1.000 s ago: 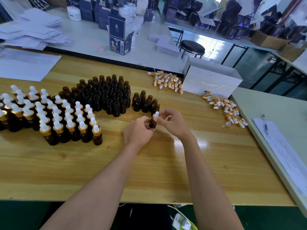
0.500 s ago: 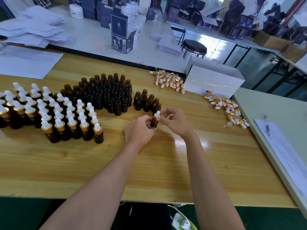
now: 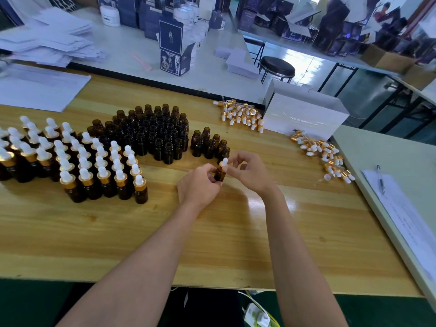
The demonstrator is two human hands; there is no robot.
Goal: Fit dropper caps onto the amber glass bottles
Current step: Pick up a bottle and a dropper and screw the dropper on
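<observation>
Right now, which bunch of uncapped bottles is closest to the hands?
The small bunch just behind the left hand, which holds a bottle, and the right hand, pinching its cap; the big block sits farther left across a gap.

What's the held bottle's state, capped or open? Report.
Capped: cap sits on bottle, right hand pinching it, left hand gripping bottle. Tightness: cannot tell.

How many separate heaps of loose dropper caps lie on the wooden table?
2. One heap lies at the far edge, left of the white box; the other lies near the right edge, in front of that box.
</observation>
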